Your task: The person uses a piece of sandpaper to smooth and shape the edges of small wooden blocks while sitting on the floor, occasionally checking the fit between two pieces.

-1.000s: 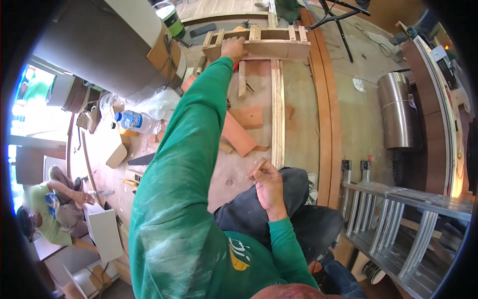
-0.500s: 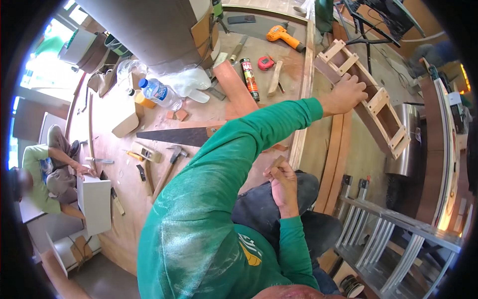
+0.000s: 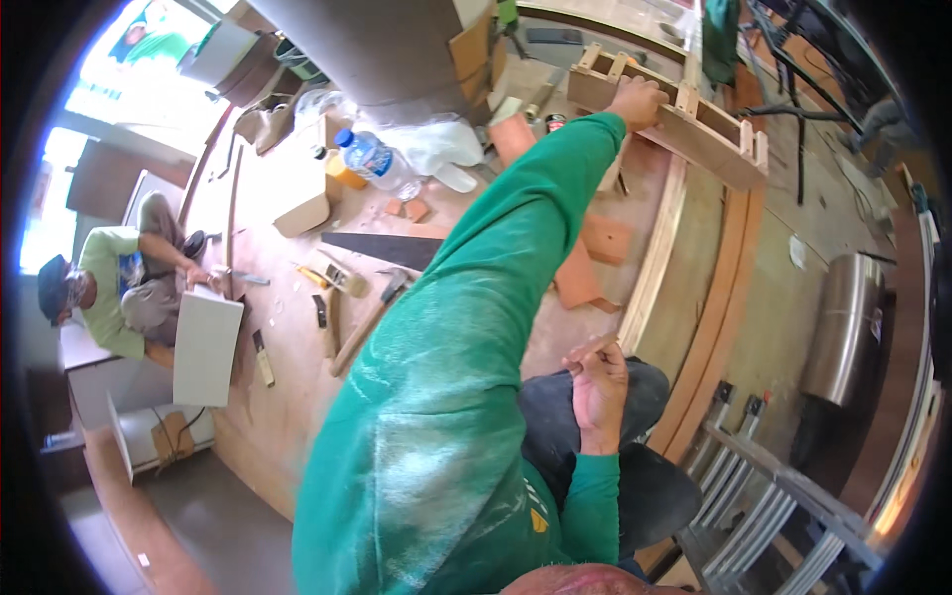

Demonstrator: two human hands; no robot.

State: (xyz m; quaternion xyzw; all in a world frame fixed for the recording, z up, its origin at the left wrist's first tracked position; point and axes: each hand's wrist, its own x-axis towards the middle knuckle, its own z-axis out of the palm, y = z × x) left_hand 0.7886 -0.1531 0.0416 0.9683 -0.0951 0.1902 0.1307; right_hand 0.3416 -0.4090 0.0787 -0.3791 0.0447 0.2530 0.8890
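My left hand [image 3: 640, 102] is closed on the rim of a long wooden frame [image 3: 709, 144] with crosspieces, held tilted over the far right edge of the plywood work surface [image 3: 288, 397]. Near my knees, my right hand [image 3: 600, 392] pinches a small thin piece of wood [image 3: 592, 347] between thumb and fingers. Beneath my left arm lie a handsaw [image 3: 382, 248], partly covered by the sleeve, and a hammer [image 3: 395, 286]. Orange-brown offcuts [image 3: 580, 273] sit to the right of that arm.
A water bottle [image 3: 377, 164], a wooden plane [image 3: 344, 280] and a large grey cylinder [image 3: 387, 59] stand or lie to the left. A co-worker [image 3: 109, 283] handles a white panel [image 3: 208, 347] at far left. A metal ladder [image 3: 773, 486] and a steel cylinder [image 3: 843, 327] are at right.
My left hand has carried the wooden frame away from me and leftward, so it now hides the orange drill and tape measure. My right hand keeps its piece of wood. The view has shifted.
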